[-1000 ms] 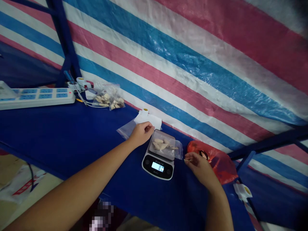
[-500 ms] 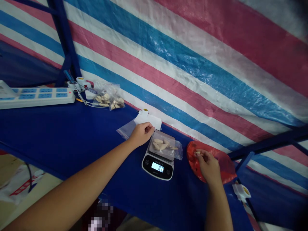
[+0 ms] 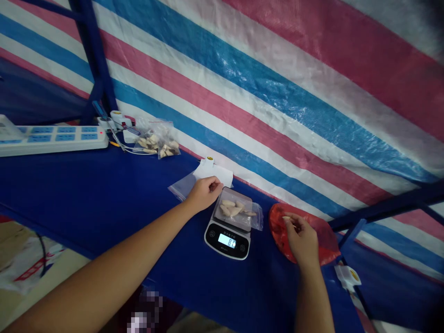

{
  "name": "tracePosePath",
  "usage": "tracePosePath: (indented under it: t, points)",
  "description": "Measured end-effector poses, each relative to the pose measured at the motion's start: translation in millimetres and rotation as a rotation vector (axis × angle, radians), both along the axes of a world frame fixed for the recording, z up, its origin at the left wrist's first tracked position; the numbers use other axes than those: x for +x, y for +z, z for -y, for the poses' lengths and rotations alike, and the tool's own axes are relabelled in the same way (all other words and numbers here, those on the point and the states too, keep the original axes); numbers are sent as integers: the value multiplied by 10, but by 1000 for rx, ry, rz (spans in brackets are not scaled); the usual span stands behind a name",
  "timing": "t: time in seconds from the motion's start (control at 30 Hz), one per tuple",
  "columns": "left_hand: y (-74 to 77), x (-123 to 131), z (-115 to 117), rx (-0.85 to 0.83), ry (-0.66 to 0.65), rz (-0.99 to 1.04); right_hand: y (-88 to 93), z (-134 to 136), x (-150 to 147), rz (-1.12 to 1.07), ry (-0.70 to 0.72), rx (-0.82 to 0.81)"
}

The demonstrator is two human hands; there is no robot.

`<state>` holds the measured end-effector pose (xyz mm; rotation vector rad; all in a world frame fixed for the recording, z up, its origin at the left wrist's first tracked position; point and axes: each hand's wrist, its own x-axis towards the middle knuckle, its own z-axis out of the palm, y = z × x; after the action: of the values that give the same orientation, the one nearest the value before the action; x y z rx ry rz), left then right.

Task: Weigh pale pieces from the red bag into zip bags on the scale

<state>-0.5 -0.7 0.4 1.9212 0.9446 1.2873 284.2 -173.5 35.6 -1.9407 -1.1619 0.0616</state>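
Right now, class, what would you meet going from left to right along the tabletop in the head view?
White power strip → clear bags of pale pieces → left hand → digital scale → red plastic bag → white plastic fitting.

Striped tarpaulin [image 3: 243, 101] behind blue frame posts [image 3: 92, 51] suggests a makeshift, tent-like work booth.
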Motion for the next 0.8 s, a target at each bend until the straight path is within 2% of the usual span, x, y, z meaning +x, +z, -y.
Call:
tracePosePath:
  t: [0.27,0.63,0.8]
  points:
    - [-20,4,-9,-9,-2,-6,-36,-4,49,-79,-69,70]
    - [-26,5,-6,-2,-2,-6,-87,-5,100,-135,-56,110]
    - [-39,2,-15,4,1,-5,-14,13,88,-160,-109,127]
